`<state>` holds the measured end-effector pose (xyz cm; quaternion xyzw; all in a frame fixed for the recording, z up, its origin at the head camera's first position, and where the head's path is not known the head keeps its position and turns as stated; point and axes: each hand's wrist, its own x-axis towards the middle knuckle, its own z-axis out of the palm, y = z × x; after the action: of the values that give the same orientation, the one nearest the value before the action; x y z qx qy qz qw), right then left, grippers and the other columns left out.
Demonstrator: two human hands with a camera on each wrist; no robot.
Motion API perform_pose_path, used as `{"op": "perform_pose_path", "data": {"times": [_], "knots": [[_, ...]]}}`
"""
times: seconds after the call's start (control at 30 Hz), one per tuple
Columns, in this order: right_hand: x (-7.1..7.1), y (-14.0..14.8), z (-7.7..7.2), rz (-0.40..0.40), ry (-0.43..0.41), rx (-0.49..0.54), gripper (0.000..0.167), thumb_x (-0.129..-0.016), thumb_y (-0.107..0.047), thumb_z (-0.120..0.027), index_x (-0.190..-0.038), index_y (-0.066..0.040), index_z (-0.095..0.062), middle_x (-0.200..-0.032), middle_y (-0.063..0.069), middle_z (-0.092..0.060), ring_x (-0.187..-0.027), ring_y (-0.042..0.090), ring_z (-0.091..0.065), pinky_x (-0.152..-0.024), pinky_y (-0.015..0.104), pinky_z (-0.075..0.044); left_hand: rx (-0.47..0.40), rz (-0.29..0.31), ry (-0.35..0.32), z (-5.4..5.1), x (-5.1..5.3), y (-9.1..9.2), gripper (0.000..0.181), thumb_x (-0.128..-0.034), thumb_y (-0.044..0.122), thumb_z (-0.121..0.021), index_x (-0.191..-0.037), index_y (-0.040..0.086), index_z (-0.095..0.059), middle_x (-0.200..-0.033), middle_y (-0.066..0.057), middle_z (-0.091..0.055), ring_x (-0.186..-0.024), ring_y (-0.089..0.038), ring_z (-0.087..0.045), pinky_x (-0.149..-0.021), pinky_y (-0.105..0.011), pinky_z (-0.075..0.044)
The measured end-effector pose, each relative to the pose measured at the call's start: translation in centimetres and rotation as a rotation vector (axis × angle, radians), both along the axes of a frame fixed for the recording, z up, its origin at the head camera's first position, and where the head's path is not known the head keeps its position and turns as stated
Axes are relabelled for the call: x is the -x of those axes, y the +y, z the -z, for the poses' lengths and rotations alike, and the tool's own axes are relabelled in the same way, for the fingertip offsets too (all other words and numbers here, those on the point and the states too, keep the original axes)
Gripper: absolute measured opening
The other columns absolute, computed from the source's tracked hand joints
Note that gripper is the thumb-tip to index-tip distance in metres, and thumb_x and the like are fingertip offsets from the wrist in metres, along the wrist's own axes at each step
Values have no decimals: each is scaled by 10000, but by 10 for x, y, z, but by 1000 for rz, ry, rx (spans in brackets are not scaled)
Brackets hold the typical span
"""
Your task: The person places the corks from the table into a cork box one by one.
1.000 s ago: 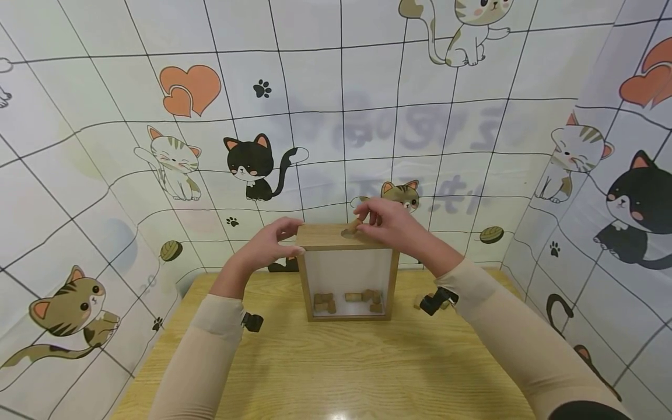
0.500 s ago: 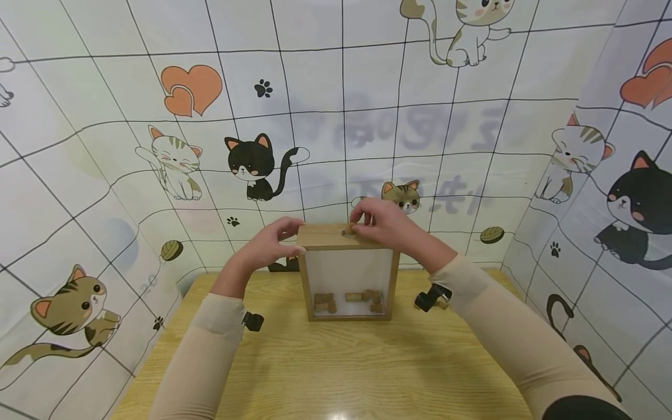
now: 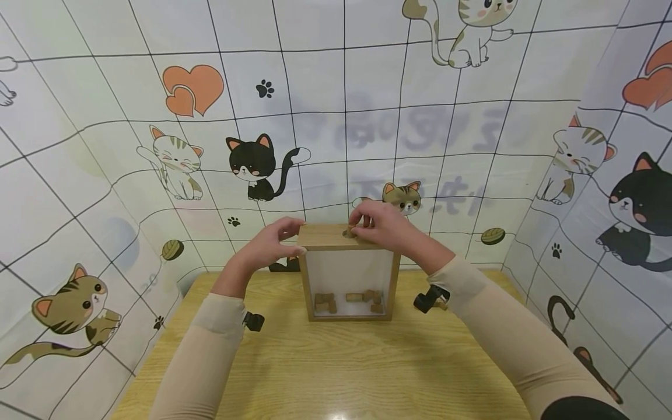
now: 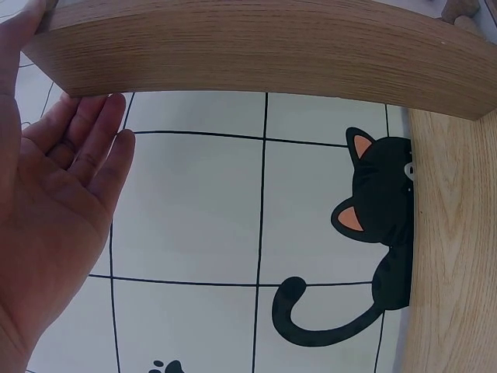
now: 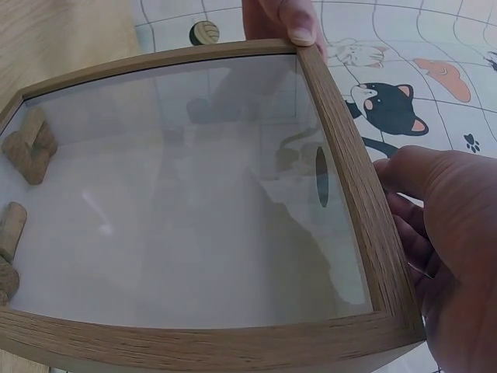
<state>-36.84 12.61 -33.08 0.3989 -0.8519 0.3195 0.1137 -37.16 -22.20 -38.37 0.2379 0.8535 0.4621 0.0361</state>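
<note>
A shallow wooden box (image 3: 321, 236) with a clear front stands upright on the table. Its upper left corner is held by my left hand (image 3: 268, 244), the thumb (image 5: 301, 33) on the front frame in the right wrist view and the fingers (image 4: 101, 136) at the side and back. My right hand (image 3: 385, 226) pinches a small brown cork (image 3: 349, 231) at the round hole in the box top. In the right wrist view this cork is hidden behind the frame and fingers. Several corks (image 3: 354, 297) lie at the bottom inside the box.
More brown pieces (image 3: 444, 305) lie on the table behind the right wrist camera (image 3: 430, 298), mostly covered by it. The wooden table (image 3: 336, 361) extends in front of the box. A cat-patterned cloth (image 3: 315, 87) hangs close behind and at both sides.
My right hand has moved slightly left and lower, and the cork, tilted above the hole before, now stands more upright at it. The left hand keeps its hold on the box.
</note>
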Motion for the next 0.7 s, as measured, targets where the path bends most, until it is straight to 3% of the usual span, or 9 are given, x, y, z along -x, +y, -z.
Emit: {"op": "perform_pose_path", "data": {"times": [0.2,0.4,0.7], "knots": [[0,2,3,-9,2,15,140,-1019,-75,-805,-1151,-72,-759,-1068,19,-714,-896,171,-669,-771,379,-590,3,4,6,1,1,0,756,-956,292,-899,-1595,145,-523,-1619,-131,-524,-1603,-384,-404,-1279,-597,-366],[-3,8,3,4,22,25,114,-1021,-96,-807,-1122,-116,-758,-1043,2,-701,-878,163,-658,-744,373,-572,10,2,10,1,1,1,755,-960,296,-894,-1599,145,-521,-1629,-128,-517,-1601,-386,-406,-1281,-588,-367],[-12,34,11,27,45,86,98,-1020,-65,-799,-1095,-118,-764,-1029,3,-696,-848,163,-646,-715,366,-565,4,9,2,1,0,2,764,-965,297,-889,-1608,135,-511,-1653,-139,-497,-1610,-392,-387,-1279,-616,-353]]}}
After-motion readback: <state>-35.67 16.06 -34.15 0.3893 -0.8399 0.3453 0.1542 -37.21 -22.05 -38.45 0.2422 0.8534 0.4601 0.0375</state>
